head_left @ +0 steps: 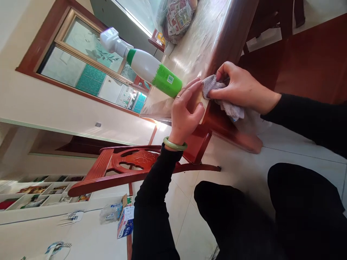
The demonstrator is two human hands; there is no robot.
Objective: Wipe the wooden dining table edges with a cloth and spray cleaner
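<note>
Pinching a grey cloth (213, 85) between the thumb and fingers of the right hand (241, 86), in a narrow grip, with one part against the near corner of the table (200, 54) and the rest hanging loose past the wooden edge. Resting the left hand (184, 115) at the same corner, half spread, with thumb apart from fingers and fingertips just beside the cloth. Wearing a green bangle (175, 145) on that wrist and a ring (178, 96) on one finger.

Just beyond the left hand, on the table, an upright white and green spray bottle (154, 74), with its base close to the knuckles; impossible to tell whether touching them. Farther along, a clear bag (164, 18) of small packets (180, 16). To the left, a carved red wooden chair (143, 157); farther off, a blue box (126, 222) beside some crumpled plastic (111, 213). Far left, framed glass panels (89, 54). On the near side, toward the right, two knees (295, 184) in black above pale floor tiles (187, 216).
</note>
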